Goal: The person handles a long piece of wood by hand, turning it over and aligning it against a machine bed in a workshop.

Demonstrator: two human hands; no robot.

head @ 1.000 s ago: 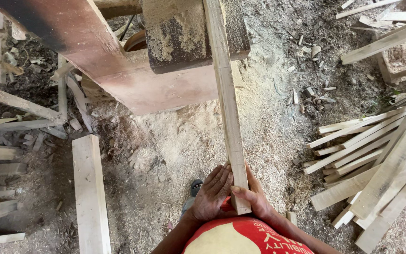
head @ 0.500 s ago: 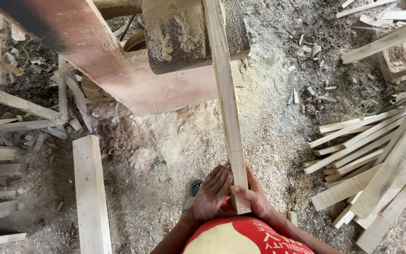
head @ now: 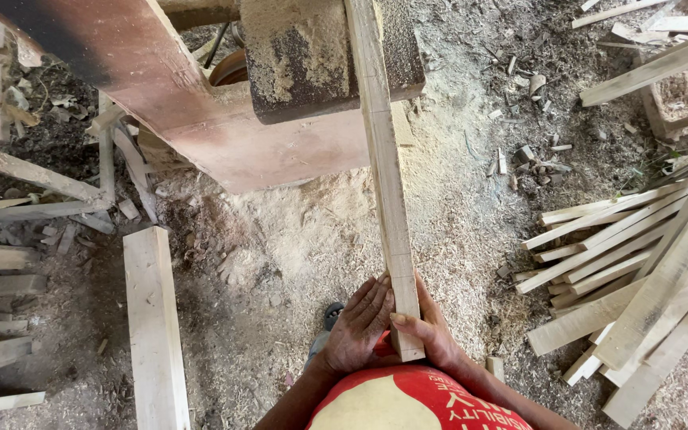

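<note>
1. Rust-red sheet steel made the biggest shape before me: the machine body (head: 201, 103), slanting across the upper left, with a sawdust-caked table block (head: 312, 56) fixed to it.
2. Sawdust covered the ground (head: 296, 239) between that machine and my feet, piled thickest just under the block.
3. Off to my right lay a heap of cut slats (head: 639, 271), fanned out and overlapping, well apart from my hands.
4. To my left a broad plank (head: 153, 326) rested flat on the floor, with grey scrap boards (head: 9, 263) beyond it.
5. The long pale strip (head: 384, 175) ran from my waist straight up over the block, its near end between my palms.
6. My left hand (head: 360, 326) lay flat against the strip's left face, fingers extended and pressing rather than curled; my right hand (head: 431, 326) wrapped the near end, thumb across the top.
7. Feeding well, I judged, meant keeping the strip straight, pressure even from both sides, and fingers back at the tail end, away from the block.
8. Small offcuts (head: 531, 155) littered the ground to the right; whatever cutter worked beyond the block was hidden from me.
</note>
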